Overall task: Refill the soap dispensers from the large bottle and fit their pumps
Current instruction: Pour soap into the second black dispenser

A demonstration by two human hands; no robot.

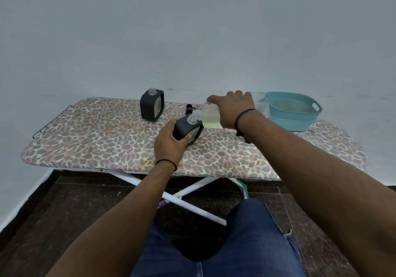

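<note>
1. While the large bottle (211, 115) lies tipped almost flat in the right hand (232, 110), its pale yellow-green liquid pools along the lower side of its clear body, and its open neck points toward 9 o'clock, meeting the mouth of the near dispenser (188, 131).
2. The near dispenser has a black casing with a patterned front panel and a clear threaded neck with no pump on it; how much liquid is inside cannot be told.
3. It sits tilted near the middle of the ironing board (90, 139), leaning toward 1 o'clock under the bottle's neck.
4. A far dispenser (152, 105) of the same make stands upright at 11 o'clock from the near one, well apart, its clear neck open and pumpless; its contents cannot be made out.
5. A black pump (189, 109) lies on the board between the two dispensers, partly hidden behind the bottle's neck.
6. A teal perforated basket (292, 111) sits at 3 o'clock on the board, just beyond the right hand; nothing shows inside it from here.
7. The left hand (169, 141) grasps the near dispenser from the 8 o'clock side, thumb on its upper edge and fingers curled round its lower front.
8. The right hand wraps over the bottle's body, fingers curled across the top and thumb stretched toward the neck.
</note>
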